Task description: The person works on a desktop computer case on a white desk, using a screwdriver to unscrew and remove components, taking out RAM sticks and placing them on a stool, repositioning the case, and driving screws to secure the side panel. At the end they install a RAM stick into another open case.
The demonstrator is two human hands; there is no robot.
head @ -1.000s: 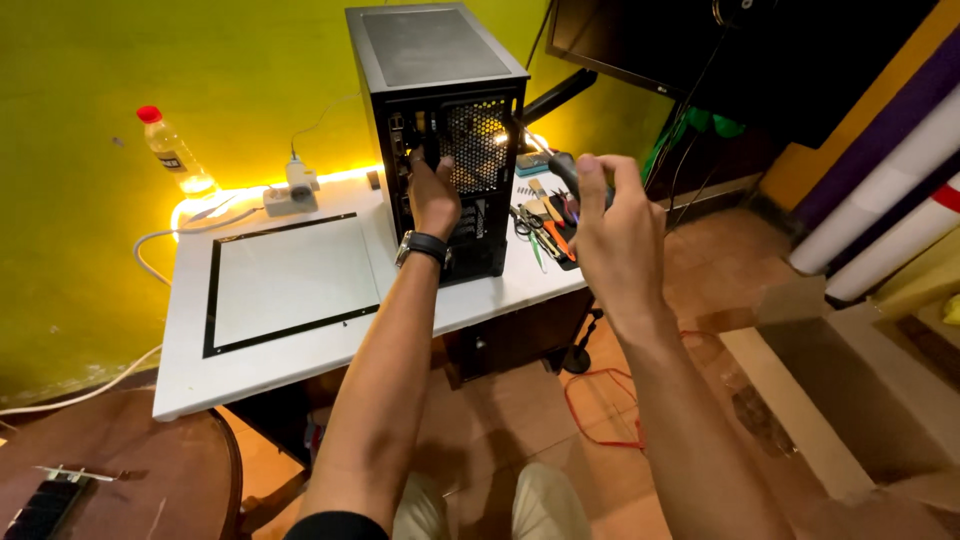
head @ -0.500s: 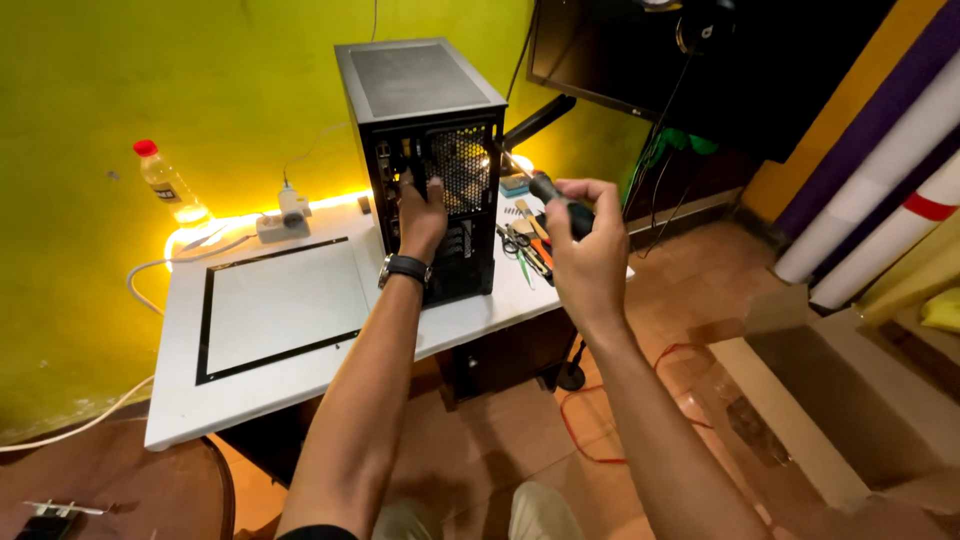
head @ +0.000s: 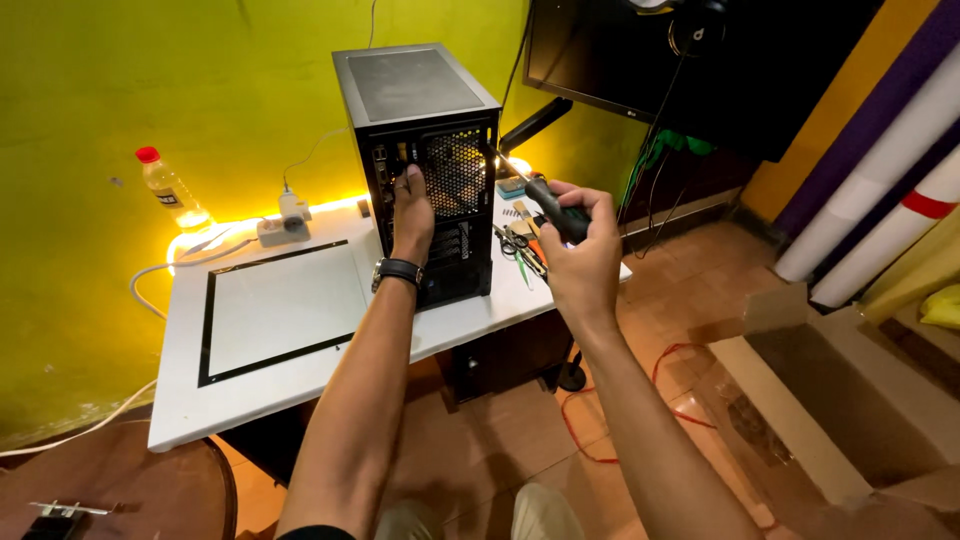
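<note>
A clear bottle (head: 170,190) with a red cap and a pale label leaned at the wall, left of the desk (head: 280,390). The left hand (head: 411,212) pressed flat on the case (head: 425,170) rear. The right hand (head: 583,255) gripped a screwdriver (head: 540,200), its shaft slanting up-left toward the case's upper right edge.

Yellow-green painted wall (head: 120,80) lit from below by a warm glowing light strip (head: 215,232) along the back edge of a white rectangular table (head: 190,400); reddish-brown tiled floor (head: 690,330); dark flat wall-mounted monitor (head: 640,60) upper right; purple and white rolled cylinders (head: 880,200) leaning far right.
</note>
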